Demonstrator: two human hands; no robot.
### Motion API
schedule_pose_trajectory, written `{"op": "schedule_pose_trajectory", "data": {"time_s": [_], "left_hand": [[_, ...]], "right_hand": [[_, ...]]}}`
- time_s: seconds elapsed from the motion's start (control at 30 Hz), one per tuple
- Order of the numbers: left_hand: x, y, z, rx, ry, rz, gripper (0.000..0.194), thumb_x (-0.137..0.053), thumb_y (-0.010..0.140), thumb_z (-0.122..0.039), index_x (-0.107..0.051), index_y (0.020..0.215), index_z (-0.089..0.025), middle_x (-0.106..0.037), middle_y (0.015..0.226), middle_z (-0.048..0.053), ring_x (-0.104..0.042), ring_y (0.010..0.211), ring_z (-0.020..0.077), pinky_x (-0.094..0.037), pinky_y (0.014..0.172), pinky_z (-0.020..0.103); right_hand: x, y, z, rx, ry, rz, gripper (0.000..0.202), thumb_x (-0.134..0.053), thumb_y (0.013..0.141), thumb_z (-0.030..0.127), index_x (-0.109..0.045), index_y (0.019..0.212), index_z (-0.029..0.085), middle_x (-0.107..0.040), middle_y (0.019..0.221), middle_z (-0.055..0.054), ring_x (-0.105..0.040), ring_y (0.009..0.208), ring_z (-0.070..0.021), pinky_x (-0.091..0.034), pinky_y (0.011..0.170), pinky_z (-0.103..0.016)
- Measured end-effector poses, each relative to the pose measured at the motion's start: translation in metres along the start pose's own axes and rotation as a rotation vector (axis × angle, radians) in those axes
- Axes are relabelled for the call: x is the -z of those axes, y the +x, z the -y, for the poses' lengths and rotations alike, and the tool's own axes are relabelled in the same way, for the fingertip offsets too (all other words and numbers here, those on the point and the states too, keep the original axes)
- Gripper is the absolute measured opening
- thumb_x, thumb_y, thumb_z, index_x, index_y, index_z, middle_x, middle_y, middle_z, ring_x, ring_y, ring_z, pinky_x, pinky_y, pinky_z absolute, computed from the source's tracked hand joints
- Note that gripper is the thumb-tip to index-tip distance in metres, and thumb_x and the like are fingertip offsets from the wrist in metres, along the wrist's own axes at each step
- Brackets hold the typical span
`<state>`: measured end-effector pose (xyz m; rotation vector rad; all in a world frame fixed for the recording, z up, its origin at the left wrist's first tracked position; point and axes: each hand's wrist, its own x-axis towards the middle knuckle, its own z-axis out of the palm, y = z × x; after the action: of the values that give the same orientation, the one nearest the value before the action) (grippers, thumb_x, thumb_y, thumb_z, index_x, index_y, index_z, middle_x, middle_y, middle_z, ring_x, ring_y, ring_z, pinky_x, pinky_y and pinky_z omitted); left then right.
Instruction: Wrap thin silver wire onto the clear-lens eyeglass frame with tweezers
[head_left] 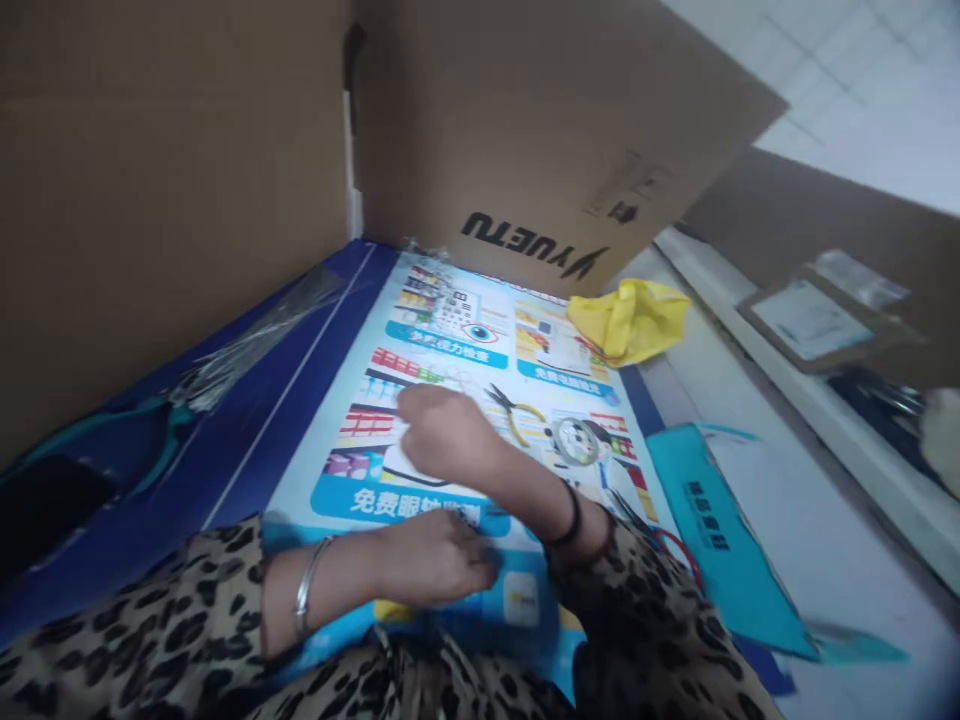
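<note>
My left hand (439, 560), with a silver bangle at its wrist, is closed low over the printed poster (300, 490) near my lap. Above and slightly beyond it is my right hand (450, 435), also closed and somewhat blurred, with a black band on its wrist. What the fingers of either hand hold, if anything, is too small or hidden to make out. Yellow-handled pliers (521, 415) lie on the poster just to the right of my right hand. Farther right sits a small round clear spool (576, 441).
Cardboard boxes (540, 130) wall off the back and left. A yellow plastic bag (634, 320) lies at the back right. Right of my arm are a red handle loop (679, 555) and a teal package (724, 535). Clear plastic packets (255, 340) lie left.
</note>
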<state>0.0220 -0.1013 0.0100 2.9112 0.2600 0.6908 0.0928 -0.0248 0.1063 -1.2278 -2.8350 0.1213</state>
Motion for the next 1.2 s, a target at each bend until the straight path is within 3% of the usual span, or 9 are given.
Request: {"op": "schedule_pose_trajectory", "data": {"time_s": [0.1,0.17,0.27,0.43,0.67,0.83,0.9,1.0,1.2], "left_hand": [[0.002,0.006,-0.004,-0.057,-0.114,0.032,0.016,-0.042,0.087,-0.020,-0.055,0.078,-0.017,-0.055,0.060,0.000,-0.051,0.053,0.0130,-0.038,0.049,0.028],[0.001,0.009,-0.004,-0.063,-0.126,0.030,0.014,-0.042,0.086,-0.019,-0.056,0.084,-0.017,-0.055,0.058,0.000,-0.049,0.050,0.0132,-0.034,0.046,0.028],[-0.003,0.010,-0.003,-0.052,-0.109,0.003,0.014,-0.043,0.086,-0.018,-0.056,0.092,-0.016,-0.056,0.058,0.001,-0.049,0.049,0.0131,-0.034,0.045,0.027],[-0.002,0.009,-0.001,-0.025,-0.081,-0.071,0.014,-0.047,0.085,-0.018,-0.056,0.095,-0.015,-0.057,0.057,0.000,-0.050,0.048,0.0127,-0.035,0.044,0.026],[0.012,-0.006,0.026,0.121,-0.019,-0.200,0.015,-0.052,0.083,-0.019,-0.057,0.098,-0.018,-0.064,0.062,0.000,-0.057,0.053,0.0126,-0.045,0.051,0.026],[0.020,-0.024,0.059,0.563,0.016,-0.370,0.009,-0.052,0.084,-0.018,-0.059,0.090,-0.018,-0.068,0.075,0.003,-0.063,0.068,0.0133,-0.049,0.063,0.025],[0.022,-0.027,0.067,0.636,-0.062,-0.297,0.010,-0.051,0.085,-0.020,-0.060,0.088,-0.016,-0.065,0.074,0.003,-0.061,0.067,0.0124,-0.047,0.061,0.024],[0.024,-0.028,0.072,0.677,-0.211,-0.165,0.016,-0.046,0.088,-0.022,-0.061,0.091,-0.016,-0.063,0.080,0.003,-0.059,0.075,0.0127,-0.047,0.066,0.023],[0.030,-0.029,0.072,0.680,-0.324,0.117,0.032,-0.051,0.086,-0.028,-0.052,0.118,-0.023,-0.060,0.104,0.005,-0.057,0.094,0.0166,-0.048,0.077,0.027]], "right_hand": [[0.006,-0.082,-0.082,-0.543,-0.056,-0.011,0.018,-0.042,0.075,0.016,-0.055,0.088,0.019,-0.062,0.089,-0.004,-0.055,0.080,-0.0154,-0.037,0.067,-0.023],[0.002,-0.131,-0.124,-0.740,-0.089,-0.021,0.019,-0.040,0.077,0.018,-0.056,0.088,0.018,-0.062,0.083,-0.005,-0.055,0.073,-0.0161,-0.034,0.061,-0.024],[-0.015,-0.174,-0.161,-0.877,-0.103,-0.007,0.020,-0.040,0.079,0.018,-0.057,0.088,0.016,-0.062,0.078,-0.006,-0.054,0.068,-0.0165,-0.030,0.057,-0.025],[-0.045,-0.180,-0.182,-0.935,-0.090,0.023,0.020,-0.041,0.080,0.019,-0.059,0.087,0.016,-0.062,0.082,-0.008,-0.053,0.068,-0.0174,-0.026,0.057,-0.026],[-0.047,-0.179,-0.175,-0.921,-0.174,-0.106,0.020,-0.039,0.085,0.023,-0.059,0.087,0.016,-0.061,0.089,-0.010,-0.054,0.079,-0.0198,-0.032,0.061,-0.027],[-0.048,-0.145,-0.122,-0.518,0.251,-0.116,0.019,-0.043,0.087,0.023,-0.061,0.085,0.018,-0.064,0.084,-0.005,-0.057,0.080,-0.0157,-0.040,0.071,-0.025],[-0.054,-0.125,-0.097,-0.366,0.400,-0.048,0.018,-0.044,0.087,0.021,-0.061,0.089,0.018,-0.064,0.087,-0.005,-0.058,0.083,-0.0154,-0.042,0.074,-0.025],[-0.064,-0.104,-0.074,-0.314,0.458,-0.015,0.022,-0.050,0.084,0.022,-0.058,0.104,0.018,-0.062,0.099,-0.007,-0.057,0.091,-0.0165,-0.044,0.078,-0.027],[-0.080,-0.087,-0.067,-0.267,0.354,0.016,0.023,-0.051,0.085,0.022,-0.058,0.106,0.019,-0.058,0.097,-0.006,-0.054,0.093,-0.0166,-0.044,0.079,-0.028]]}}
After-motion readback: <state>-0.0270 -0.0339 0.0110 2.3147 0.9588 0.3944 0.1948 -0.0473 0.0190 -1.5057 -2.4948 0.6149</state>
